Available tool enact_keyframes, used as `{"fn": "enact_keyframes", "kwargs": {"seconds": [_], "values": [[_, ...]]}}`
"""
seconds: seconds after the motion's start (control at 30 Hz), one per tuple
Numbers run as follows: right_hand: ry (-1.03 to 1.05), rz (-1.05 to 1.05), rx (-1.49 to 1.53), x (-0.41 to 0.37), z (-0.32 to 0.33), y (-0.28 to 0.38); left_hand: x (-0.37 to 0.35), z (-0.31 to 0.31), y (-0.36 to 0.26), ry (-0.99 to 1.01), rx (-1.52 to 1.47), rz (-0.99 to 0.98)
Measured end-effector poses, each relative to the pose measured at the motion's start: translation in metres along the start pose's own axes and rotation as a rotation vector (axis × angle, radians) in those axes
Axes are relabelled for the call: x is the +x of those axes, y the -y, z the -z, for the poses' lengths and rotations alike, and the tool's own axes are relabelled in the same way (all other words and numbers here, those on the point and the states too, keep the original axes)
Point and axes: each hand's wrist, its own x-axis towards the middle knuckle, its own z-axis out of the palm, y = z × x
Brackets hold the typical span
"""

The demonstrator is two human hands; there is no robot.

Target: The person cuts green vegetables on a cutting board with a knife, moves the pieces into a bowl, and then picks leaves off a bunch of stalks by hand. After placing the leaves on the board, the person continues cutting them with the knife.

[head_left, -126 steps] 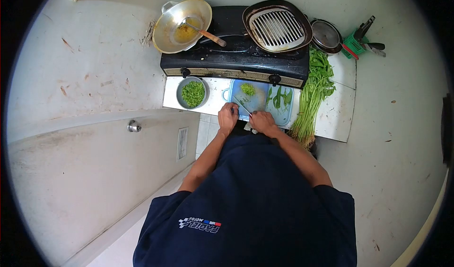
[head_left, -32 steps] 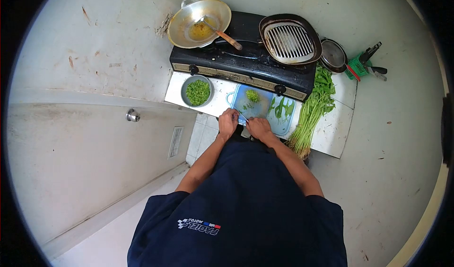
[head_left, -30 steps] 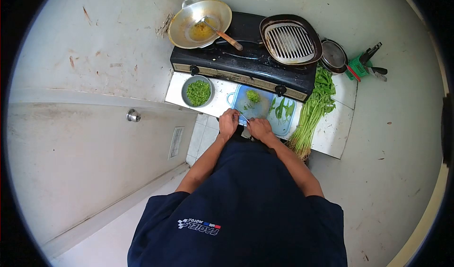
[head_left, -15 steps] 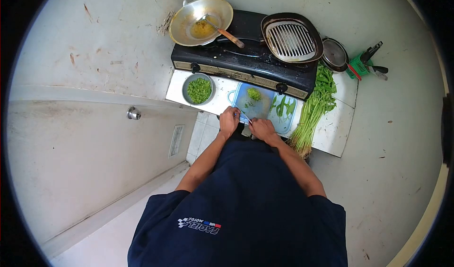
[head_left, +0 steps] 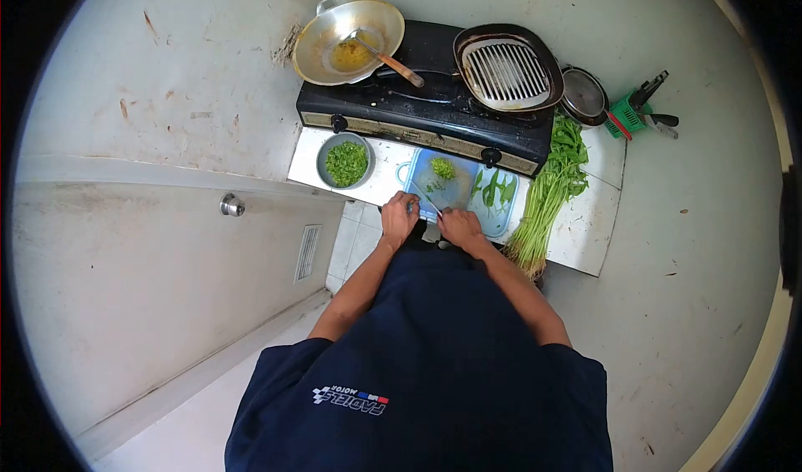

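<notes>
My right hand (head_left: 461,225) is closed round the handle of a knife (head_left: 428,200), at the near edge of a blue cutting board (head_left: 461,198). The thin blade points up and left across the board. My left hand (head_left: 400,215) is at the board's near left corner, close to the blade, with its fingers bent together. Whatever those fingers hold is too small to make out. On the board lie a small heap of chopped greens (head_left: 443,168), a few scattered bits and several whole leaves (head_left: 499,190) at the right.
A grey bowl (head_left: 370,164) of chopped greens stands left of the board. Long-stemmed leafy greens (head_left: 543,213) lie to its right. Behind is a black stove (head_left: 418,109) with a wok (head_left: 305,50) and a grill pan (head_left: 547,58). A green basket (head_left: 625,117) holds utensils.
The whole view has shifted slightly, so things sit a little further left. My left hand has drawn slightly away from the knife. My right hand keeps its hold on the handle.
</notes>
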Motion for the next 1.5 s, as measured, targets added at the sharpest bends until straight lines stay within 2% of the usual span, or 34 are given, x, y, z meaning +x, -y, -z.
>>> {"fn": "enact_keyframes", "kwargs": {"seconds": [0.17, 0.37, 0.63, 0.83, 0.97, 1.17, 1.33, 1.5], "values": [[0.021, -0.017, 0.026, 0.002, -0.001, -0.004, -0.001, 0.0, 0.001, 0.011, -0.033, 0.044], [0.006, 0.064, 0.037, -0.002, -0.007, 0.001, 0.0, -0.003, 0.005, 0.028, -0.077, 0.097], [0.018, 0.051, 0.016, 0.011, -0.003, 0.012, 0.001, -0.001, 0.003, -0.008, -0.054, 0.045], [0.081, -0.004, 0.042, -0.006, 0.0, -0.006, 0.003, 0.002, -0.001, 0.042, 0.003, 0.132], [0.126, -0.087, 0.049, -0.004, 0.015, -0.02, 0.006, 0.002, -0.003, 0.064, 0.054, 0.085], [0.047, -0.174, 0.061, 0.013, 0.02, -0.03, 0.009, -0.009, 0.001, 0.04, 0.041, 0.02], [0.059, -0.149, 0.042, 0.01, 0.027, -0.026, 0.023, -0.018, 0.0, 0.064, 0.035, -0.063], [0.083, -0.04, 0.045, 0.004, 0.025, -0.026, 0.029, -0.022, -0.006, 0.06, 0.034, -0.012]]}}
